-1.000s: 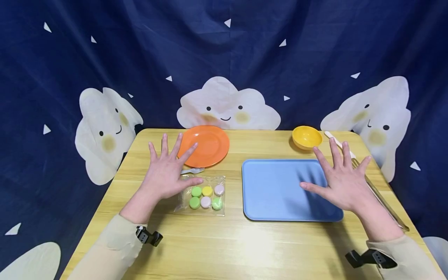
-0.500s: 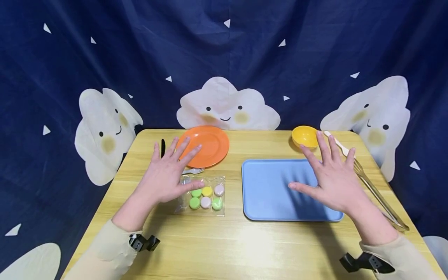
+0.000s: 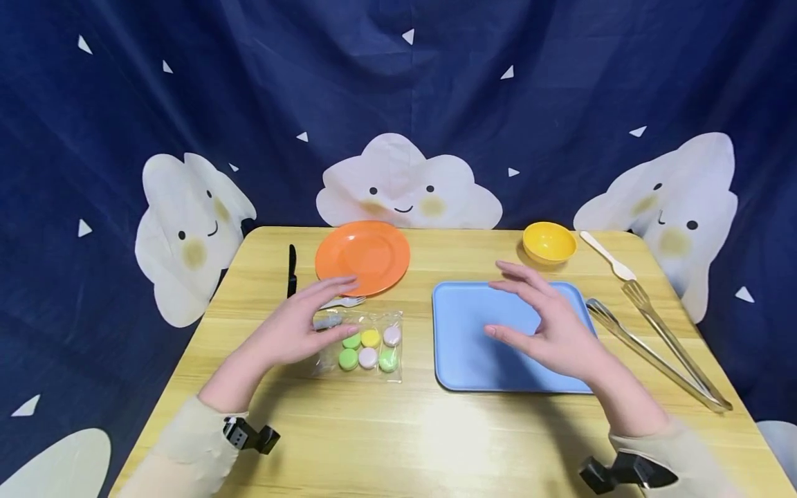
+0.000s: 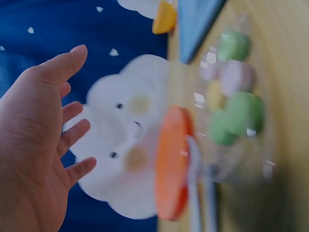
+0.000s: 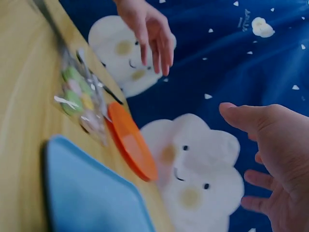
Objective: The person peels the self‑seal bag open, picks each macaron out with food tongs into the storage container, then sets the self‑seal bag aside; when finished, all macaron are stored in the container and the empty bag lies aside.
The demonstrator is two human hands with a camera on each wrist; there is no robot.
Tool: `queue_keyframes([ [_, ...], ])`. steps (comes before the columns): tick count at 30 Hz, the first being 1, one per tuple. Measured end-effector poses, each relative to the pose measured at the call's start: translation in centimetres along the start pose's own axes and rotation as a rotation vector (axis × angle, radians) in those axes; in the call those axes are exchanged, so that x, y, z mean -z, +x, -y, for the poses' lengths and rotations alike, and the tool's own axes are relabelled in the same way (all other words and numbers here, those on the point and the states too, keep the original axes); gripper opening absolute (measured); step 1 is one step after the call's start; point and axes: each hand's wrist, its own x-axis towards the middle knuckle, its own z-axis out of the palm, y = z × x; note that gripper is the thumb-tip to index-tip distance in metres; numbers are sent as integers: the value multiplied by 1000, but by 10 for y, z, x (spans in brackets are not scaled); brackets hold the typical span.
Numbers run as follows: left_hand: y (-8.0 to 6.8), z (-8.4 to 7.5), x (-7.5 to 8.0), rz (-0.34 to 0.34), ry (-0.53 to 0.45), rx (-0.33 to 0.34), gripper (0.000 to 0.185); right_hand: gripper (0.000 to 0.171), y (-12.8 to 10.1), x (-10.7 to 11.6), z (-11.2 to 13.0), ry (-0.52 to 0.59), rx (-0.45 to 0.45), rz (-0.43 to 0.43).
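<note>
Since the earlier frames both hands have turned from flat, palm-down poses to a sideways pose and have come closer to each other. The left hand now hovers at the left edge of the bag of sweets, the fingers straight and a little spread, holding nothing. The bag lies flat on the tabletop, between the orange plate and the near edge, just left of the blue tray. It looks light, thin and crinkly, so it probably slips and bends easily; a pinch at the clear free edge or corner seems safer than pressing the round pieces inside. The right hand hangs over the tray, relaxed and holding nothing. A white fork lies beside the plate, a black knife further left. The yellow bowl, a white spoon and metal tongs are on the right.
</note>
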Motion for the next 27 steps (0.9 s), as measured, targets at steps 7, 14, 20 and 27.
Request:
queue_keyframes([
  [7, -19, 31, -30, 7, -186, 19, 59, 56, 1, -43, -7, 271, 16, 1],
  [14, -33, 46, -62, 27, -237, 58, 45, 46, 0, -92, -8, 491, -6, 51],
  [20, -39, 55, -80, 39, -230, 34, 36, 39, 0, -132, -1, 536, -40, 113],
  [27, -43, 62, -91, 36, -218, 17, 30, 38, -5, -171, 5, 446, -26, 200],
])
